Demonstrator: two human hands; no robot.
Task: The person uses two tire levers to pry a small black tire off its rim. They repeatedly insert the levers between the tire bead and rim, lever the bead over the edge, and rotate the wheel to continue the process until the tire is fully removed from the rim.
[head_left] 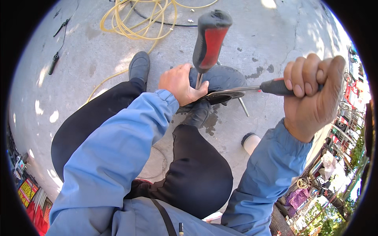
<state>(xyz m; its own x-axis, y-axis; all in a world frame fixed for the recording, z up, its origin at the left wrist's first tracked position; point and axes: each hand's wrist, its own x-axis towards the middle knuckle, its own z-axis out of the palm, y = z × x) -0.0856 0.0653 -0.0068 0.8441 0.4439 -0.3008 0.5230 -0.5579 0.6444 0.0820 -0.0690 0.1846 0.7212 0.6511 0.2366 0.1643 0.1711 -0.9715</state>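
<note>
A small black wheel with a rubber tire (220, 78) lies on the ground between my feet. My left hand (180, 84) is closed on the tire's left edge, its thumb beside the shaft of an upright pry bar. That pry bar (212, 41) has a thick red and black handle, and its shaft goes down at the tire's edge. My right hand (311, 90) is wrapped round the dark handle of a second pry bar (273, 87). This one lies nearly level, its curved metal shaft reaching left to the wheel's rim, where the tip is hard to make out.
My shoe (197, 114) stands against the wheel; the other shoe (139, 67) is to the left. A coiled yellow hose (138, 23) lies beyond. A black-ended white cylinder (251, 142) is near my right forearm. Wet spots mark the concrete, and cluttered goods line the right edge.
</note>
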